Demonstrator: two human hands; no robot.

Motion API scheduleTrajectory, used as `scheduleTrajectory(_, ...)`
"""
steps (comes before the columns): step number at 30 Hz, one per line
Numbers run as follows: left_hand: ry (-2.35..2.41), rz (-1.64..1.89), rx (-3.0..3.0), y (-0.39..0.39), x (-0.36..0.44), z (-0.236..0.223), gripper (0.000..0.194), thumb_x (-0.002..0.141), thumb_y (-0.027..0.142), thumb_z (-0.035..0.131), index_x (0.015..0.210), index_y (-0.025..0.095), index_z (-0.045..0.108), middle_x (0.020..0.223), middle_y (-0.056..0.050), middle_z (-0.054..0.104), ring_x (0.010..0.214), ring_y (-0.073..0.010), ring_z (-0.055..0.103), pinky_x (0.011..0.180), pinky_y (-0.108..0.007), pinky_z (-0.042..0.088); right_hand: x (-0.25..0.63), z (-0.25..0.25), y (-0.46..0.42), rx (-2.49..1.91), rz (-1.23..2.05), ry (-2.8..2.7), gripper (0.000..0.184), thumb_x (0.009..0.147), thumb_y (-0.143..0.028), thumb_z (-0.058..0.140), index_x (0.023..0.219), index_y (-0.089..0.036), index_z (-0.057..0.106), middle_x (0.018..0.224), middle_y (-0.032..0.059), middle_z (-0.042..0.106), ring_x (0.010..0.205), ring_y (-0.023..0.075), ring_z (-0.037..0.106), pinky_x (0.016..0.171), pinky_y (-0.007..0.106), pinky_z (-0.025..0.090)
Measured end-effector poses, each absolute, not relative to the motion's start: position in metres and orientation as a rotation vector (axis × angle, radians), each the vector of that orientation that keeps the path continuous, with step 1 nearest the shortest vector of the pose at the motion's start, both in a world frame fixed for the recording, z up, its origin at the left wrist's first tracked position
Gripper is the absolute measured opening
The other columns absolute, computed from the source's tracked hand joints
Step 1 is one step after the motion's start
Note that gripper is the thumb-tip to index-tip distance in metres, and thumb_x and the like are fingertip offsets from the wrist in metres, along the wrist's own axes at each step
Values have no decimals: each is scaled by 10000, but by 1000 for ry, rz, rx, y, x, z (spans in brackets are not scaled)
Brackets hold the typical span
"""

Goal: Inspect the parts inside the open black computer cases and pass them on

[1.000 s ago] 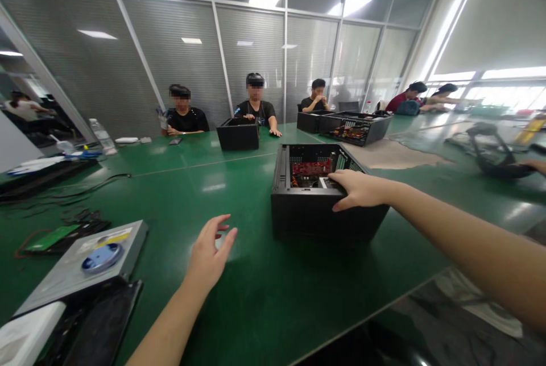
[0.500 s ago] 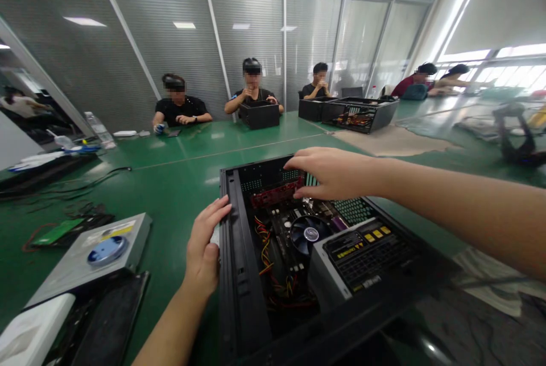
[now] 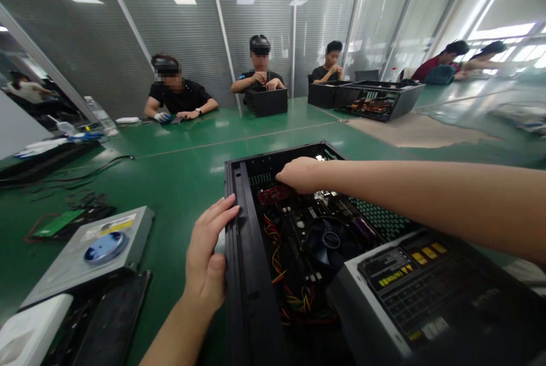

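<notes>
Computer case (image 3: 251, 275), black, open at the top, one: lying on the green table (image 3: 179, 184) between the two hands, the left hand at its left rim, the right hand reaching inside.

Left hand (image 3: 207, 252): loosely open, palm side toward the case, fingertips touching the rim, thumb lower against the same side; closed around nothing.

Right hand (image 3: 301, 174): fingers bent downward into the far part of the case, fingertips at the red card (image 3: 273, 194); how far the grip is closed, and whether it has hold of the card, cannot be told, the fingers being partly hidden.

Contents, reckoned from the right hand: cooling fan (image 3: 330, 239), dark, round, nearer the camera; power supply (image 3: 401, 281), boxy, labelled, nearer still and to the right, below the forearm; coloured wires (image 3: 276, 249), red, yellow and orange, below the fingertips along the left inner side.

Items left of the left hand: metal drive (image 3: 68, 269), silver, bearing a blue round object (image 3: 106, 248); green circuit board (image 3: 57, 224), beyond the drive; white object (image 3: 34, 323), nearer the camera.

Items beyond the right hand: smaller-looking black case (image 3: 271, 103), before a person (image 3: 259, 73) whose hands are at it; further open case (image 3: 388, 102), to the right, near a brown sheet (image 3: 420, 132) on the table.
</notes>
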State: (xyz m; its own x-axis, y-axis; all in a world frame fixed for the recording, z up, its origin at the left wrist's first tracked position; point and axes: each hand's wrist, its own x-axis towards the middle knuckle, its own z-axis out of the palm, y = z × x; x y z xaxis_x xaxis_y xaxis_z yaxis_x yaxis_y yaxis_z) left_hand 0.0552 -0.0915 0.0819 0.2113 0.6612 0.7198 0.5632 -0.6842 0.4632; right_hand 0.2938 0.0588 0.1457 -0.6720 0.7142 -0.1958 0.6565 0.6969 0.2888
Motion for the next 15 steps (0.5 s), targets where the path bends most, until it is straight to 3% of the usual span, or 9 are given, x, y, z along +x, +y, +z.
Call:
scheduleTrajectory(5,1221,1493,2339,-91,55,81,604,972,608,218,1326,271,573,1459,-51,532,1362,-288,461,1152,-502,344,301,165,57,1326,308,2714,340,864,-243,603,1196,-179,639,1097,140,706,1002,280,676,854,362,490)
scheduleTrajectory(11,1203,1483,2344,-91,57,83,583,980,591,238,1316,263,584,1456,-54,537,1366,-283,459,1161,-498,336,303,143,62,1093,245,2591,320,789,-189,649,1102,-134,690,1040,175,718,928,320,700,724,361,522)
scheduleTrajectory(15,1326,1415,2213,-112,55,115,495,999,487,297,1325,253,588,1428,-43,572,1336,-272,501,1132,-494,392,299,135,65,1066,222,2589,354,779,-179,655,1125,-112,690,1070,189,716,949,321,700,726,356,531)
